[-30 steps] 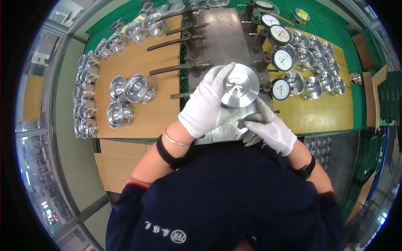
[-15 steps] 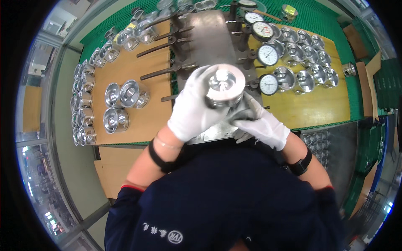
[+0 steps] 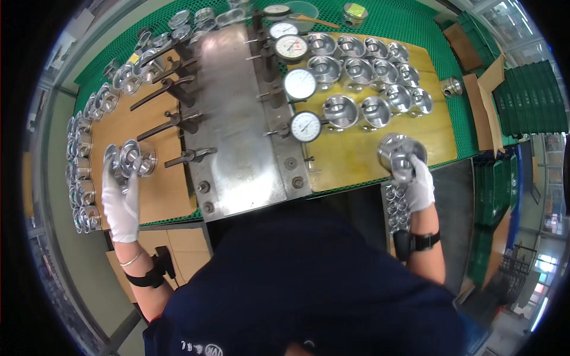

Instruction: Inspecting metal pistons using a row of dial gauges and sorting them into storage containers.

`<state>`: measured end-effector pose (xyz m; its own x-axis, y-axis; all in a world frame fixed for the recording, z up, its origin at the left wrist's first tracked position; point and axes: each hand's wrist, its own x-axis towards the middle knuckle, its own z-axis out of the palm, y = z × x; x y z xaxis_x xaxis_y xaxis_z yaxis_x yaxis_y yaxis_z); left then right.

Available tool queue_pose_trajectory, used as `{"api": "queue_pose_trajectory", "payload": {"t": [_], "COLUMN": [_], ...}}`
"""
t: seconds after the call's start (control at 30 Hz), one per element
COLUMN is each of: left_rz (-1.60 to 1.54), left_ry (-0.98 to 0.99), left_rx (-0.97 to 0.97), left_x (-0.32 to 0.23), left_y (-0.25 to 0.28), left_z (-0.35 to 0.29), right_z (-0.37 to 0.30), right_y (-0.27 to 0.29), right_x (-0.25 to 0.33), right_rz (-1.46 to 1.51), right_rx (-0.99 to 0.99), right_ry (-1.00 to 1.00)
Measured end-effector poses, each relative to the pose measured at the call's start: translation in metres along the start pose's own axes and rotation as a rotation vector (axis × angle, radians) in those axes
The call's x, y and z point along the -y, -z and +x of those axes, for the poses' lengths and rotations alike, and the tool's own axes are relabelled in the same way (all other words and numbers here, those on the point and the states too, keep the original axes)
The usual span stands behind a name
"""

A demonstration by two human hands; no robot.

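My left hand, in a white glove, reaches to the brown board at the left. Its thumb and fingers close around a silver metal piston there, partly hidden by the hand. Another piston stands right beside the thumb. Over the front edge of the yellow board at the right, my gloved right hand grips a piston by its near side, hollow end facing up. Whether this piston touches the board I cannot tell.
Between the boards lies a steel plate with clamp posts on both sides and several dial gauges along its right side. Rows of pistons stand on the yellow board. More pistons line the brown board's left edge. A cardboard box is at the right.
My hands were together over the steel plate, holding a piston. They have parted: the left to the pistons on the brown board, the right with a piston to the yellow board. The view has shifted.
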<state>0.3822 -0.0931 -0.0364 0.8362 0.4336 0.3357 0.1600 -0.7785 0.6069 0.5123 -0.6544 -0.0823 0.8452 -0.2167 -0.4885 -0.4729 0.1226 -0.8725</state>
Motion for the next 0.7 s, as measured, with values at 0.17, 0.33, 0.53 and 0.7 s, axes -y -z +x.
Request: {"api": "queue_pose_trajectory", "payload": {"t": [0.17,0.33,0.53,0.7], "left_rz": [0.753,0.909,0.789,0.139], "left_ry": [0.424,0.35,0.629,0.768], "left_rx": [0.218,0.202,0.157,0.114], "left_x": [0.091,0.112,0.082,0.113], "left_y": [0.031,0.017,0.032,0.039], "left_z": [-0.032,-0.028,-0.041,-0.066], "right_z": [0.098,0.173,0.203,0.238], "right_y": [0.057,0.106,0.109,0.209], "right_x": [0.003,-0.016,-0.033,-0.036], "right_rz": [0.037,-0.19,0.191,-0.43], "right_rx": [-0.128,-0.074,-0.228,0.142], "right_ry": [-0.11,0.056,-0.002,0.645]}}
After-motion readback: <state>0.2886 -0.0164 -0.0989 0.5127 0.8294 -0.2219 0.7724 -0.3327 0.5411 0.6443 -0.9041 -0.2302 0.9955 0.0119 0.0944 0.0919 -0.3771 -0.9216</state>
